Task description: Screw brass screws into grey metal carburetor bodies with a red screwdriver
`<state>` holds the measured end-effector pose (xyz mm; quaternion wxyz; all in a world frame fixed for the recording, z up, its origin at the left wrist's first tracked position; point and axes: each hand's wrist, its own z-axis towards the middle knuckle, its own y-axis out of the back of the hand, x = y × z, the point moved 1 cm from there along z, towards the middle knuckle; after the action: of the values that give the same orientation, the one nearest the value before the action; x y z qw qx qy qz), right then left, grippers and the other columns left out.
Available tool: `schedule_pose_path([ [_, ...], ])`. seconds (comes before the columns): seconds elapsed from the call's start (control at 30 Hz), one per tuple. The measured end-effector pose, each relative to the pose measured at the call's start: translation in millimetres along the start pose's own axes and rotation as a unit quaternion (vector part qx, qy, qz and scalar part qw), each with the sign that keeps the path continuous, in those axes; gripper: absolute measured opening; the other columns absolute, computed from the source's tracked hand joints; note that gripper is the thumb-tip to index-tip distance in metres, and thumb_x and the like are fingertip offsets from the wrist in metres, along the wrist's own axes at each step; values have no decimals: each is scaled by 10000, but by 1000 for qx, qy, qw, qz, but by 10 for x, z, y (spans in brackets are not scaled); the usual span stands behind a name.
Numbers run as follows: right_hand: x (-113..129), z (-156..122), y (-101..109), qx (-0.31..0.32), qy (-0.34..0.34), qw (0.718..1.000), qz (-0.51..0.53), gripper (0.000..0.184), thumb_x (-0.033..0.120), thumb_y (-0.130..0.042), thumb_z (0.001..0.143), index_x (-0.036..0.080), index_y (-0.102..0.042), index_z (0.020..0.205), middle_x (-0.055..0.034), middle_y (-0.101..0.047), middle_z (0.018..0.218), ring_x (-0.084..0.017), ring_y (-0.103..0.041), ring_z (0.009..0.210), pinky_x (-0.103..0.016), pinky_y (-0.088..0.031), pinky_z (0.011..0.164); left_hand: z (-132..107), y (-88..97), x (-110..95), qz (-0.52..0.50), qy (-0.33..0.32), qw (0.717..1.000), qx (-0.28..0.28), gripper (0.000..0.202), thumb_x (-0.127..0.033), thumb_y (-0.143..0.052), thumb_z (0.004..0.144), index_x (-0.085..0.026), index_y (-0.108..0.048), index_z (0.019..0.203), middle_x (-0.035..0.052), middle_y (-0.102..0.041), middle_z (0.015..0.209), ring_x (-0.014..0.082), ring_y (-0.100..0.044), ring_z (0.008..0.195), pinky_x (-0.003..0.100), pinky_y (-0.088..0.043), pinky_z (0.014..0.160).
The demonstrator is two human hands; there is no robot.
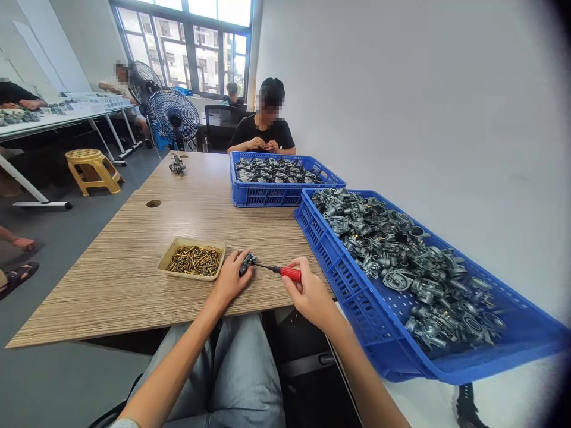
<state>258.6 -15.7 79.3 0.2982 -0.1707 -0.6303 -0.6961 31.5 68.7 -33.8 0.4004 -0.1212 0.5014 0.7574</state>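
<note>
Head camera: looking down at the edge of a wooden table [111, 285].
Left hand [231, 277]: closed around a die-cast carburetor [247, 264], resting on the table.
Right hand [307, 291]: fingers closed on a red-handled screwdriver [289, 273], tip at the carburetor.
Table, left of hands: tray [191, 241] of brass screws [194, 260].
Table, right end: blue crate [343, 291] heaped with more carburetors [414, 267].

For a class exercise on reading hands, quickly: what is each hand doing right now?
Left hand: closed, holding a small carburetor part.
Right hand: closed, holding a red-handled screwdriver.
</note>
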Motion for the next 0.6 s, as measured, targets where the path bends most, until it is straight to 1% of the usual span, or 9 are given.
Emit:
schedule_pose_path([
  [0.1,8,-14,-20,4,5,1000,2,178,387,-460,1005,251,-449,1119,-1,-674,773,-224,-654,666,-264,-359,606,0,-4,4,0,0,1000,-4,523,-307,-576,955,-234,-493,1465,120,-584,1291,267,-599,1205,429,-497,1074],
  [0.17,11,-11,-34,-5,-7,1000,-27,178,410,-448,1015,247,-454,1087,-21,-692,792,-235,-665,672,-268,-346,603,0,-4,7,-1,-1,1000,-4,523,-310,-576,956,-236,-492,1466,120,-584,1291,266,-602,1198,427,-500,1069],
  [0.3,19,2,-41,-22,-27,996,-85,240,478,-436,1023,241,-472,1031,-33,-687,741,-257,-676,671,-278,-312,600,-1,-4,10,2,-2,1000,-3,515,-313,-574,957,-227,-502,1459,126,-579,1303,272,-595,1212,433,-496,1075],
  [0.37,25,1,-36,-14,-25,997,-67,233,472,-441,1020,243,-472,1054,-24,-682,739,-253,-676,669,-278,-318,599,-2,-5,12,3,0,1000,-6,519,-311,-577,954,-234,-501,1461,124,-579,1306,273,-598,1210,436,-497,1076],
  [0.5,32,-14,-25,9,0,1000,1,212,392,-470,1000,257,-439,1160,5,-673,764,-240,-669,683,-276,-360,617,-4,-8,20,2,0,1000,-5,527,-312,-579,952,-242,-494,1468,119,-584,1295,272,-600,1204,436,-498,1073],
  [0.6,26,-13,-31,7,2,1000,-12,177,384,-464,1003,252,-451,1120,-14,-691,815,-235,-671,693,-275,-355,619,-5,-13,30,6,0,1000,-4,531,-311,-582,951,-240,-493,1470,119,-579,1303,272,-597,1208,432,-498,1073],
])
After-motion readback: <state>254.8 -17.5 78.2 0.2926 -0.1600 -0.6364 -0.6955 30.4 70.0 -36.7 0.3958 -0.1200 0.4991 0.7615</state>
